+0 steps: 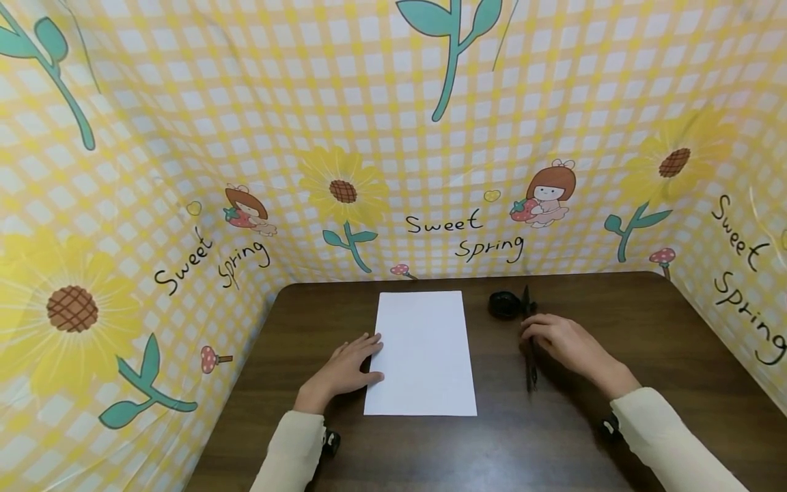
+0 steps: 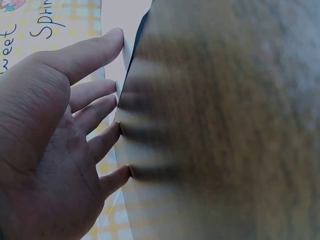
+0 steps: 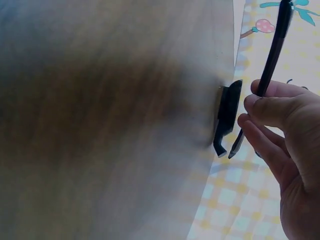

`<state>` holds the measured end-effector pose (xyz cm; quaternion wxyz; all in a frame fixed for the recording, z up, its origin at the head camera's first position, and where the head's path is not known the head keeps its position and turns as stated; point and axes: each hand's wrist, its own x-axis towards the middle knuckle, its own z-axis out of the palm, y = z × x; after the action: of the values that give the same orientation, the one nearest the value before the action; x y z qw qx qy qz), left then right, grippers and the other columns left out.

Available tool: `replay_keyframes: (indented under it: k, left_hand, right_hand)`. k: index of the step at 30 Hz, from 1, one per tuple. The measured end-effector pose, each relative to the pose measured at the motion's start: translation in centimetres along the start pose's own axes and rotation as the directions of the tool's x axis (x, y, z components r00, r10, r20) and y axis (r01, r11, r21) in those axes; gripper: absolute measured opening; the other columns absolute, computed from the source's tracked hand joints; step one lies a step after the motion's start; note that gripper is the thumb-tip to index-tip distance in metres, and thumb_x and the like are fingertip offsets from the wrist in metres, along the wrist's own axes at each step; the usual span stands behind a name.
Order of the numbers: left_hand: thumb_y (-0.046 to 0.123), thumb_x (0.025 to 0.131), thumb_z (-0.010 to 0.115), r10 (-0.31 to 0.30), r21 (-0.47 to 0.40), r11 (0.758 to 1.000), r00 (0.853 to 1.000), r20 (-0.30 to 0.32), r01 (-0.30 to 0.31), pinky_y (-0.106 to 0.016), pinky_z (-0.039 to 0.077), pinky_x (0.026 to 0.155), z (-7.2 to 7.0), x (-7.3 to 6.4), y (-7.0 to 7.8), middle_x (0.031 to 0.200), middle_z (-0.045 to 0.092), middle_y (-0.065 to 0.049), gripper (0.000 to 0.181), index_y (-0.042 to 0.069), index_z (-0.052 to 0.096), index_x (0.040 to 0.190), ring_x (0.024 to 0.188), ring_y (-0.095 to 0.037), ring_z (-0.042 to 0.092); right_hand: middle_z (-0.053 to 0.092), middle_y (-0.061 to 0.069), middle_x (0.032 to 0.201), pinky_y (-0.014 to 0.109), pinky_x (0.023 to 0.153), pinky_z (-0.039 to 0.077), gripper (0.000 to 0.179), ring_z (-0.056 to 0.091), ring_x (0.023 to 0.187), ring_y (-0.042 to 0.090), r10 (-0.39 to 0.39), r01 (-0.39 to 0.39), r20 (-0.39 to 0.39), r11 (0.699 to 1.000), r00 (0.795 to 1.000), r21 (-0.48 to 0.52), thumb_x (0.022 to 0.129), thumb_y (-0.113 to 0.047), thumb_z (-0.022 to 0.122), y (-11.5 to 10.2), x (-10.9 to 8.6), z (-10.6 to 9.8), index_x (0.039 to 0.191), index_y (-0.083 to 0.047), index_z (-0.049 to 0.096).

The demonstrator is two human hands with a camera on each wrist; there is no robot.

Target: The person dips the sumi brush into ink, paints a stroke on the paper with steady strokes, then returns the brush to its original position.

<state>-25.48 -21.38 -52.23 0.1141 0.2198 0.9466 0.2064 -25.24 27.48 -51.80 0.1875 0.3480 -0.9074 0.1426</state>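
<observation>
A white sheet of paper (image 1: 424, 355) lies upright in the middle of the brown table. My left hand (image 1: 346, 365) rests at its left edge, with the thumb and fingertips on the paper and the fingers spread. To the right of the sheet, my right hand (image 1: 565, 345) pinches a slender dark writing brush (image 3: 272, 60) between thumb and fingers. Its pointed tip is directed away from me, close beside a small round black dish (image 1: 503, 305) that looks like an inkstone. Seen from the right wrist, the dish (image 3: 229, 110) appears edge-on, just left of the brush tip.
The brown wooden table (image 1: 424, 451) has rounded far corners. A yellow checked cloth (image 1: 344, 89) printed with flowers and "Sweet Spring" hangs around its back and sides. Dark wrist devices sit at both cuffs of the pale sleeves (image 1: 285, 451).
</observation>
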Motion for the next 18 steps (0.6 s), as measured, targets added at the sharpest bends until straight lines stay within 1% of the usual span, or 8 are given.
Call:
replay_keyframes:
  k: [4,8,10,15,18]
  left_hand:
    - [0.037,0.1,0.075,0.0,0.009,1.0,1.0,-0.002,0.0,-0.069,0.021,0.128,0.1,0.1,-0.2,0.173,0.037,-0.006,0.069,0.01,0.052,0.159,0.164,-0.033,0.027]
    - [0.039,0.1,0.074,-0.004,0.019,1.0,1.0,-0.005,0.004,-0.068,0.021,0.129,0.1,0.3,-0.4,0.174,0.037,-0.003,0.069,0.013,0.052,0.159,0.165,-0.031,0.026]
    - [0.04,0.1,0.075,-0.001,0.015,1.0,1.0,-0.008,0.001,-0.068,0.021,0.129,0.1,0.4,-0.5,0.174,0.037,-0.003,0.069,0.012,0.052,0.159,0.165,-0.031,0.026]
    - [0.042,0.097,0.077,0.002,0.0,1.0,1.0,-0.007,-0.002,-0.069,0.021,0.129,0.2,0.3,-0.5,0.173,0.037,-0.004,0.074,0.012,0.052,0.159,0.164,-0.032,0.027]
    - [0.043,0.096,0.078,0.0,-0.002,1.0,1.0,-0.006,0.0,-0.069,0.021,0.129,0.2,0.2,-0.4,0.173,0.038,-0.004,0.076,0.011,0.052,0.159,0.164,-0.032,0.027]
  right_hand:
    - [0.076,0.01,0.123,0.044,0.081,0.064,0.031,0.076,0.106,0.029,0.01,-0.01,-0.029,1.0,1.0,0.009,0.084,0.009,0.083,-0.1,0.3,-0.6,0.107,-0.011,0.081]
    - [0.076,0.01,0.124,0.043,0.078,0.065,0.033,0.077,0.104,0.028,0.0,0.0,-0.072,1.0,0.997,0.001,0.083,0.01,0.084,-0.2,0.5,-1.2,0.109,-0.01,0.081]
    - [0.077,0.01,0.123,0.043,0.077,0.064,0.034,0.077,0.102,0.028,-0.007,0.006,-0.095,1.0,0.995,-0.012,0.082,0.01,0.084,-0.2,0.6,-1.6,0.109,-0.01,0.08]
    - [0.078,0.012,0.122,0.044,0.075,0.064,0.034,0.078,0.1,0.029,-0.016,0.012,-0.16,1.0,0.987,-0.026,0.083,0.01,0.084,-0.3,0.9,-2.7,0.111,-0.007,0.079]
    - [0.079,0.012,0.121,0.046,0.077,0.064,0.034,0.079,0.1,0.029,-0.006,0.004,-0.199,1.0,0.98,-0.013,0.083,0.01,0.083,-0.3,1.2,-3.2,0.113,-0.007,0.079]
